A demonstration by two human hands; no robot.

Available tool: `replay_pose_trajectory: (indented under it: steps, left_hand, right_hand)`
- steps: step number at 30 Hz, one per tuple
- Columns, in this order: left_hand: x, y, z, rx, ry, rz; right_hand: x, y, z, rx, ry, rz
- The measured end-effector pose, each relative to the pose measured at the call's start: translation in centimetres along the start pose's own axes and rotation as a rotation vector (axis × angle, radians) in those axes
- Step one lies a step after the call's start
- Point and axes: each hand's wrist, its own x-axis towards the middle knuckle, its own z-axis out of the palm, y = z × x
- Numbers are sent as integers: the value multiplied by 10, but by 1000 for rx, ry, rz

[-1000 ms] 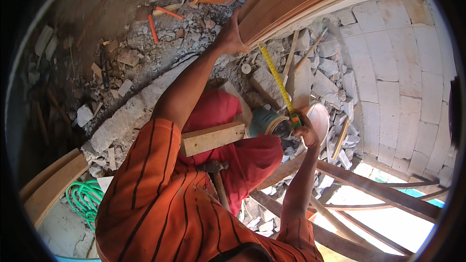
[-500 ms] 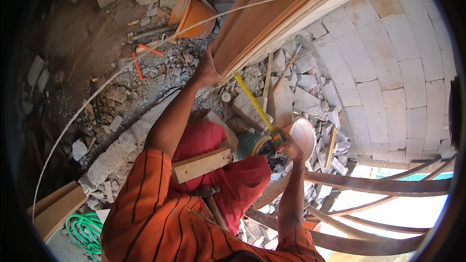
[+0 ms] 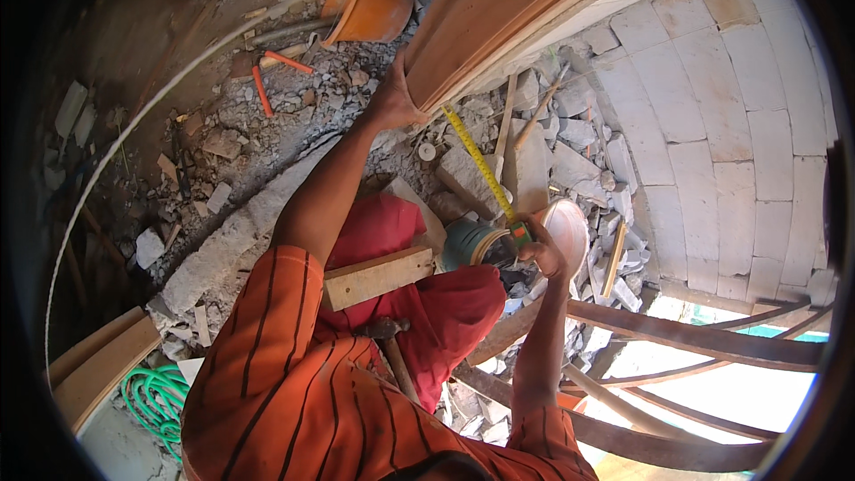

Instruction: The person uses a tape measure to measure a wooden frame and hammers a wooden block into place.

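My left hand [image 3: 392,102] is closed around the lower end of a long brown wooden post [image 3: 512,22] with grooved edges, which slants up and to the right. My right hand [image 3: 545,251] grips the green and dark case of a tape measure [image 3: 520,232]. From the case the yellow tape blade [image 3: 481,167] runs straight up to the post's lower end, close beside my left fingers; how the tip sits there is too small to tell. Across my red-trousered leg lies a short wood block [image 3: 378,278]. A hammer [image 3: 383,328] rests against my lap.
A blue-green bucket [image 3: 463,243] and a pale round tub [image 3: 566,233] stand near my right hand. Beyond lie an orange bucket [image 3: 378,9], broken blocks [image 3: 476,180] and rubble. A block wall [image 3: 704,125] rises at right, above curved-looking timbers [image 3: 695,338]. A green hose [image 3: 151,405] lies coiled lower left.
The view has shifted slightly, so most things sit a little further right. Both hands keep their grips, and the tape blade still spans between the case and the post.
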Motion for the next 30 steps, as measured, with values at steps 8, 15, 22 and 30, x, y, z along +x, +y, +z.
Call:
replay_pose_trajectory:
  steps: [8,15,22,30]
  left_hand:
    - [1,-3,1,2,13,32]
    - [3,-9,3,12,0,19]
    - [2,-7,1,16,6,20]
    - [0,2,-1,25,-5,-28]
  right_hand:
    - [3,4,-1,47,-14,-16]
    - [2,2,0,45,4,9]
    - [1,-4,1,11,0,23]
    - [2,-2,2,-4,2,49]
